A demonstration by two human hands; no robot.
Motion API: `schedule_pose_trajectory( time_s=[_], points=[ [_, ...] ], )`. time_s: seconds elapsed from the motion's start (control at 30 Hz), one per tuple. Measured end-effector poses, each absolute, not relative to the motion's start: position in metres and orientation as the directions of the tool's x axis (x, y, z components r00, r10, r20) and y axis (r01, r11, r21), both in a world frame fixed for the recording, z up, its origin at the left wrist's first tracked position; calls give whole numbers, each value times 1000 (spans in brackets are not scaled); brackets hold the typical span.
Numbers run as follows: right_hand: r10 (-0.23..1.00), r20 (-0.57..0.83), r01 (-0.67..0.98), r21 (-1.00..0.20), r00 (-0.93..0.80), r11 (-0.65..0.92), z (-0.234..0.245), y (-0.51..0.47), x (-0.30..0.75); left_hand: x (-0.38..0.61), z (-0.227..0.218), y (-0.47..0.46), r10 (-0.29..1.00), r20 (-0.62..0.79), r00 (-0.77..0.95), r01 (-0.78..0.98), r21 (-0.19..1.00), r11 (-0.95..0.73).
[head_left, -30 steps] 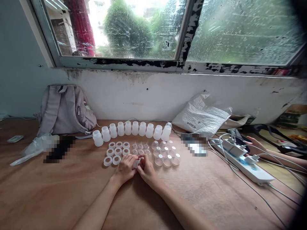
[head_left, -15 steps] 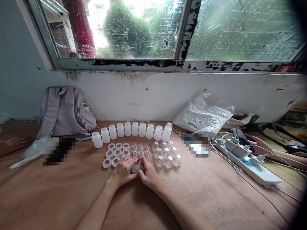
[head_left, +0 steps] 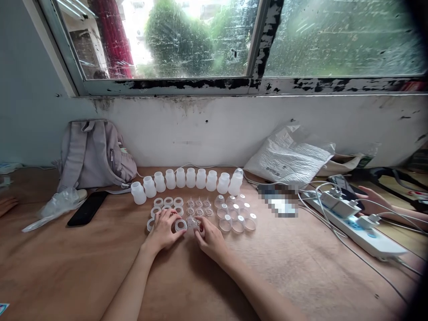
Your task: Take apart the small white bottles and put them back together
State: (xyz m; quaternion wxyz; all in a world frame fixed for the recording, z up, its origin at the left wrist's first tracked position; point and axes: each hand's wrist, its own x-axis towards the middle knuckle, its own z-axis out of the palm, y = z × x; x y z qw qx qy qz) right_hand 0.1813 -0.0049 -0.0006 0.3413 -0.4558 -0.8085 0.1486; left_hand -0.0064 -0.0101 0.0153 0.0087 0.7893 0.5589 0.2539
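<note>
My left hand [head_left: 164, 228] rests on the brown table with its fingers curled round a white plastic ring [head_left: 181, 225]. My right hand [head_left: 209, 235] lies beside it, its fingertips pinching a small clear nipple-shaped piece [head_left: 193, 221]. Just beyond my hands lie several white rings [head_left: 168, 201], several small clear nipples [head_left: 198, 204] and several clear round caps [head_left: 236, 214]. Behind them stands a curved row of white bottles [head_left: 191, 178].
A grey backpack [head_left: 93, 154] leans on the wall at the left, with a black phone [head_left: 87, 208] and a clear bag [head_left: 58, 203] before it. A white plastic bag [head_left: 289, 157] and a power strip [head_left: 357, 228] with cables lie right. Another person's hand [head_left: 374, 198] rests at the far right.
My hands, which held one small piece together, have drawn apart. The left hand now has a white ring and the right keeps the clear piece. The camera shifted slightly right.
</note>
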Motion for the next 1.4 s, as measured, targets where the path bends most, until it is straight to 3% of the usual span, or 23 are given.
schedule_pose_trajectory(
  time_s=[0.3,0.67,0.83,1.03,1.2,1.4],
  points=[
    [810,437,622,-523,-391,583,-9,0,182,-9,14,-9,888,411,209,885,308,-350],
    [786,426,611,-496,-448,617,1,-7,182,9,18,-16,829,449,335,808,315,-497],
    [761,447,583,-491,-469,648,-2,-6,175,7,19,-13,833,491,256,839,316,-444],
    [790,522,628,-507,-323,591,-1,1,178,0,9,-4,850,523,70,889,354,-291],
    [846,514,708,-544,-145,451,7,5,190,-2,5,-4,863,481,156,888,315,-336],
    [897,428,758,-548,-109,354,5,7,191,-2,3,-5,882,440,172,897,300,-325]
  ],
)
